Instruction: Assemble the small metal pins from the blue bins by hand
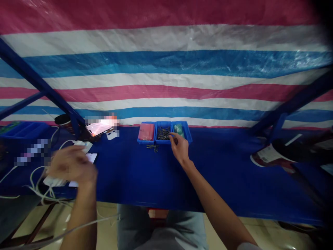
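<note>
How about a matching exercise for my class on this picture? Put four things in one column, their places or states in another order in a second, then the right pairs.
Things:
1. Pink packet
2. Left hand
3. Green packet
4. Right hand

Places or states:
A. In the right blue tray
B. Fingertips at the middle blue tray
C. In the left blue tray
D. Blurred, near white cables

Right pairs: 1-C, 2-D, 3-A, 4-B
</note>
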Demonstrator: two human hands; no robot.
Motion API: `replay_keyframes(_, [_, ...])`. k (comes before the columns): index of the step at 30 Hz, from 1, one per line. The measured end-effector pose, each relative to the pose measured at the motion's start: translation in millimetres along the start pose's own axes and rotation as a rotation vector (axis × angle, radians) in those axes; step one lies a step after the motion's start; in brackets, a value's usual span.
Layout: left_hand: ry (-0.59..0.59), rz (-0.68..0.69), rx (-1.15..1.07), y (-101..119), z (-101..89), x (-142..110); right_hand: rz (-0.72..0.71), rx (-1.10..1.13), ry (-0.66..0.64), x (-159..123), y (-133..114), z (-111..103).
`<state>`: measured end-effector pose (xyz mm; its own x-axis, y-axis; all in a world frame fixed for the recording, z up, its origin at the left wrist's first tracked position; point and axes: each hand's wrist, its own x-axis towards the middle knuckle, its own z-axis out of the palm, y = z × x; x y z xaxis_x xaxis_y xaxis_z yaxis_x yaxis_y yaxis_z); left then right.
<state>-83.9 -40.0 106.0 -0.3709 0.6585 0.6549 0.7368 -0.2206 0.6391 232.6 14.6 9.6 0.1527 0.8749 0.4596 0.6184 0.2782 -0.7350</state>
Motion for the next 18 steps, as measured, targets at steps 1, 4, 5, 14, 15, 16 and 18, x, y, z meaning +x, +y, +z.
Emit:
replay_keyframes(1, [-0.089, 0.052, 0.0, -3, 10.7, -10, -0.007, 0.014, 0.006, -5, 2, -1])
replay_keyframes(4, [-0.517, 0.228, 0.079, -12, 52.6, -40, -0.035, 0.063, -0.015, -21, 9, 0])
replay_keyframes(5, [-0.649, 0.251, 0.135, -15, 66.8, -48, -0.045, 0.072, -0.027, -25, 11, 1])
replay_keyframes(14, [-0.883, 0.229, 0.344, -26, 117.5, -55, -0.11, 0.09, -0.165, -39, 12, 5])
replay_keyframes(15, [-0.885, 0.229, 0.346, -25, 118.5, -55, -0.112, 0.098, -0.174, -40, 12, 5])
replay_keyframes(16, [-0.889, 0.23, 0.347, -24, 119.1, -54, -0.113, 0.104, -0.179, -40, 12, 4])
replay_keyframes(18, [-0.899, 0.237, 0.346, -25, 118.7, -54, -0.112, 0.108, -0.184, -41, 12, 3])
